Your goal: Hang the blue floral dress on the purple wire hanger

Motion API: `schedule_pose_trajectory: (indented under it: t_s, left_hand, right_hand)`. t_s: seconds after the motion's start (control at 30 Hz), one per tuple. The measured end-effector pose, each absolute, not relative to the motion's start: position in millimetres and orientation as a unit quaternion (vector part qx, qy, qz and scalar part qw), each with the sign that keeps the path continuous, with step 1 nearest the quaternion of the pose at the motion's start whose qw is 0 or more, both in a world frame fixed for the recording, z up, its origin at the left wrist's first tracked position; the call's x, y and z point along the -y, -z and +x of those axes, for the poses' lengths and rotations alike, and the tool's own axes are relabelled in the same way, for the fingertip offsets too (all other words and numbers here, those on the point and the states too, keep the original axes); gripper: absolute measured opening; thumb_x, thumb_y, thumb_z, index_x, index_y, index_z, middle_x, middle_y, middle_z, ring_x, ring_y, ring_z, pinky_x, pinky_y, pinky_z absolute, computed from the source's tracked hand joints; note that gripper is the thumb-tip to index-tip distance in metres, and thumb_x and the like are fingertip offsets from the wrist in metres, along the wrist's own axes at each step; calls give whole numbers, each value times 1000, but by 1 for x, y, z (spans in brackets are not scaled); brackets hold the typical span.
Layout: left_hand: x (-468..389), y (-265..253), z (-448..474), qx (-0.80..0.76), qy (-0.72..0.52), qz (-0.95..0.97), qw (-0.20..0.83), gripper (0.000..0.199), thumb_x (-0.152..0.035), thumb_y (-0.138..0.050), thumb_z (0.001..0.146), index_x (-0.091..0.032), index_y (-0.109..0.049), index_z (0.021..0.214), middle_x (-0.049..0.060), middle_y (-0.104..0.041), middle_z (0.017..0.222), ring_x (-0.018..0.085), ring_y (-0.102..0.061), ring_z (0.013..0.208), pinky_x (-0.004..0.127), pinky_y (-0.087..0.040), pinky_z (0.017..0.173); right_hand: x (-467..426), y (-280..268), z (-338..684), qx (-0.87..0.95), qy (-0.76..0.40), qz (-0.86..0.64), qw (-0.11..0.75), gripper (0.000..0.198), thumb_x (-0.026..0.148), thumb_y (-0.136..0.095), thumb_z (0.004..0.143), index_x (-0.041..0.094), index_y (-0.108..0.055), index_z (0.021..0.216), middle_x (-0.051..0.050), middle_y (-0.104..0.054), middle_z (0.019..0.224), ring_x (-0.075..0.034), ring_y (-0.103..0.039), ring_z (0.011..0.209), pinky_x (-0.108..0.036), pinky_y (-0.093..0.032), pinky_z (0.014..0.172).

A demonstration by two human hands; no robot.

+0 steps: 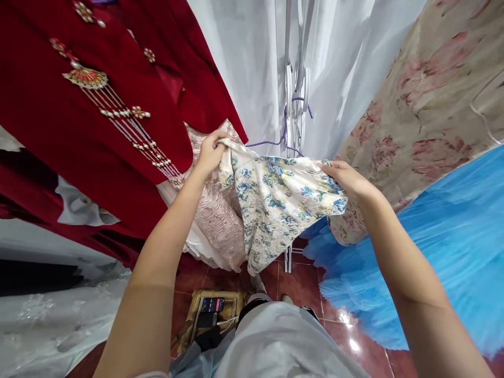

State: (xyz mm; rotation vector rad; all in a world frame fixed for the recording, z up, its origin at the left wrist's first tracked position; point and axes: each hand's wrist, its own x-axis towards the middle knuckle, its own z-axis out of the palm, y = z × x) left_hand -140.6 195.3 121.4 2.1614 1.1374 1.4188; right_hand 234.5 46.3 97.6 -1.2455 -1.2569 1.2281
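Between my hands a cream dress with blue flowers (271,199) is stretched out by its upper edge. My left hand (212,152) pinches the garment at its left shoulder area. On the other side my right hand (342,176) grips the cloth near its right end, thumb on top. A purple hanger (284,139) shows just behind the garment's top edge; whether it is inside the cloth I cannot tell. The garment's lower part hangs down in a point.
A red garment with beaded tassels (129,94) and a pink brocade dress (220,220) hang at left. To the right are a floral beige dress (417,115) and blue tulle (441,252). White rack poles (289,58) stand ahead. A wooden stool (232,304) holds a phone (212,304).
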Motion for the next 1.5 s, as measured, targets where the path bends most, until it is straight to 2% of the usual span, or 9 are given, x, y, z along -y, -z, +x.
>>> schedule_pose_trajectory:
  t_s: [0.13,0.23,0.53,0.73,0.87,1.0,1.23,1.4,1.5]
  left_hand:
    - [-163,-93,-184,-424,-406,740,329,23,-28,-65,70,-18,-63,91,2,-65,85,18,-62,79,28,-51,72]
    - [-155,-84,-196,-437,-313,768,348,24,-29,-64,65,-18,-61,86,1,-61,82,17,-59,76,27,-47,70]
    - [-207,-131,-177,-395,-220,891,38,36,-17,-45,79,-16,-67,106,9,-62,99,27,-57,101,43,-48,99]
    - [-187,-128,-200,-387,-239,890,-34,44,-14,-42,87,-17,-62,126,11,-61,111,28,-54,113,45,-45,106]
    - [-171,-125,-207,-403,-227,881,-98,59,-15,-43,91,-21,-47,150,11,-61,114,29,-53,112,48,-42,108]
    - [-160,-123,-204,-400,-195,888,-118,65,-17,-42,95,-26,-34,159,10,-61,112,28,-52,109,50,-41,107]
    - [-141,-124,-198,-393,-121,903,-127,63,-20,-43,93,-24,-41,156,12,-60,105,32,-51,109,55,-38,107]
    - [-119,-119,-203,-396,-82,907,-115,76,-22,-44,91,-18,-20,164,12,-59,107,33,-51,110,48,-40,106]
    - [-111,-120,-208,-395,-113,904,-118,72,-24,-44,93,-21,-26,162,12,-60,110,31,-51,109,48,-39,106]
  right_hand:
    - [-51,-104,253,537,-489,-539,426,43,59,-84,70,19,-70,74,-2,-67,59,-16,-56,47,-26,-42,43]
    - [-58,-104,258,561,-504,-523,396,43,61,-82,73,20,-71,76,-2,-68,60,-15,-55,47,-26,-43,44]
    - [-59,-102,242,572,-505,-496,413,52,64,-86,64,18,-64,67,1,-61,57,-11,-48,48,-23,-38,45]
    - [-60,-106,232,576,-503,-502,404,46,61,-81,73,18,-64,68,2,-58,56,-10,-45,47,-24,-37,46]
    - [-64,-100,232,572,-506,-495,415,45,60,-81,73,18,-65,71,1,-62,59,-11,-49,50,-24,-37,47]
    - [-66,-94,237,568,-500,-498,423,47,62,-81,72,19,-64,71,2,-59,56,-10,-46,46,-23,-35,44]
    - [-62,-93,249,587,-432,-535,428,48,66,-79,75,20,-65,72,-1,-63,58,-14,-52,48,-25,-38,44]
    - [-57,-95,253,573,-426,-552,432,48,67,-78,75,20,-66,72,-1,-64,58,-16,-53,48,-26,-38,43]
    - [-54,-99,251,564,-448,-545,431,47,65,-79,74,19,-68,73,-2,-66,60,-15,-54,48,-26,-40,44]
